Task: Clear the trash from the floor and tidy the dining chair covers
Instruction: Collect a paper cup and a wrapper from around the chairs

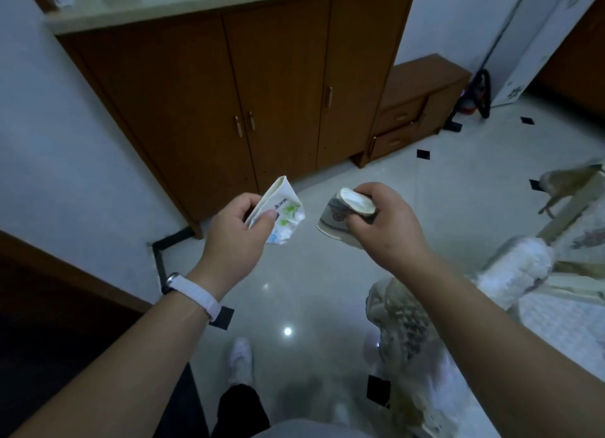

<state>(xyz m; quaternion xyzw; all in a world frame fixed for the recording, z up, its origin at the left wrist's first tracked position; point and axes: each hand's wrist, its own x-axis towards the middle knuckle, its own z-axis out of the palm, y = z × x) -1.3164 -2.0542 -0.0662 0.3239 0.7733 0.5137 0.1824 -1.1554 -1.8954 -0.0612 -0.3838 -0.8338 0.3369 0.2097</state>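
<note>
Hands (234, 231) (388, 223) each pinch crushed paper cups (281, 213) (347, 213) (apart).

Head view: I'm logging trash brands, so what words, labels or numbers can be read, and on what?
Green-printed cup in the left hand: a short blue line of print, too blurred to read.
Grey-printed cup in the right hand: no legible text.
Nothing else readable.
</note>
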